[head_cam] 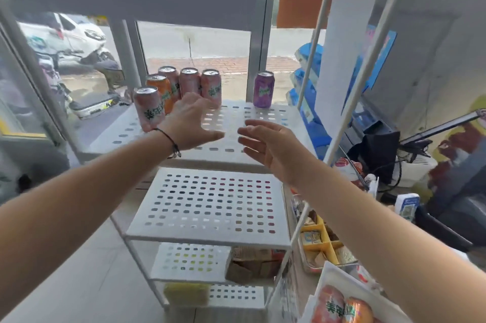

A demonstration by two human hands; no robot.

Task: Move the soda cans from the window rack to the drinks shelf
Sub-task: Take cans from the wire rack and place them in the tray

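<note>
Both hands reached over the white rack's (263, 112) perforated shelf, holding nothing. The left hand (189, 122), fingers spread, hovered just beside the five cans (181, 88) clustered at the back left corner; the right hand (268, 146), relaxed, was well apart from the purple can (263, 90) at the back edge.

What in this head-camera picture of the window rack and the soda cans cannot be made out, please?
- Head view: the lower parts of the middle pink cans are hidden by the left hand.
- The orange can is half covered by the front pink can.
- The purple can: label too blurred to read.
- The cans at the bottom edge are cut off.
- The drinks shelf cannot be identified.
</note>
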